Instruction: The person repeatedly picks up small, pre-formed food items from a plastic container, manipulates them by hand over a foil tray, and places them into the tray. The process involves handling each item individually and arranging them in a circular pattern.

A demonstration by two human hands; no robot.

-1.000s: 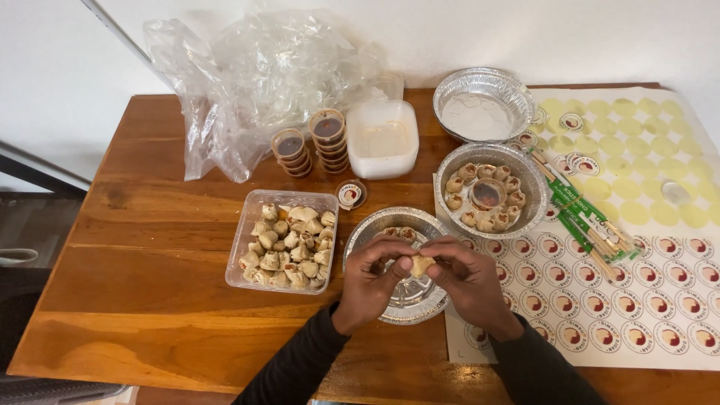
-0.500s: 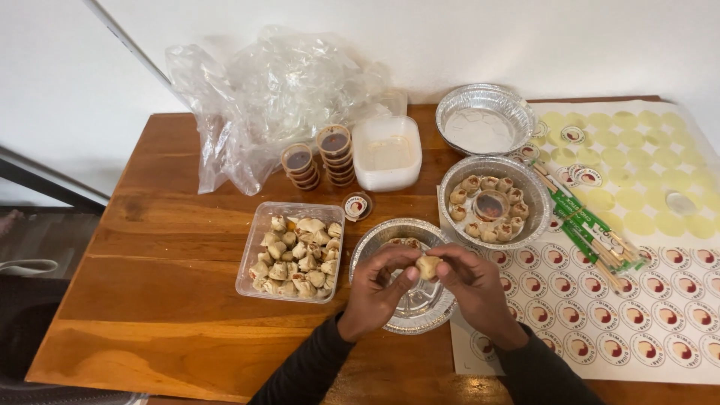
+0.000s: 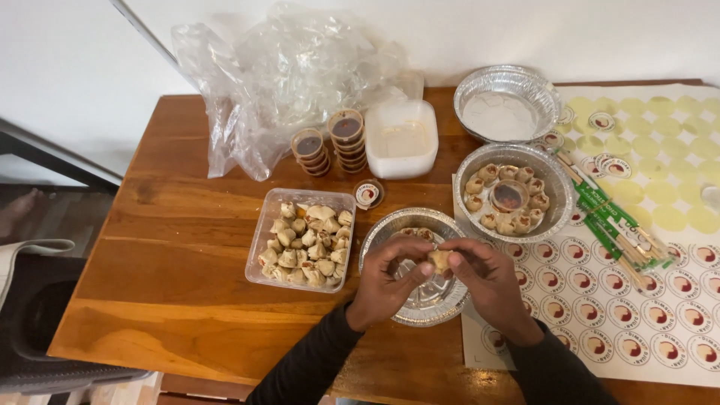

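While the clear tub left of the hands holds dumplings, the foil tray beneath is nearly empty; left hand and right hand pinch one dumpling together.

Food-packing station: wooden desk carrying foil trays, dumpling tub, sauce cups, sticker sheets.
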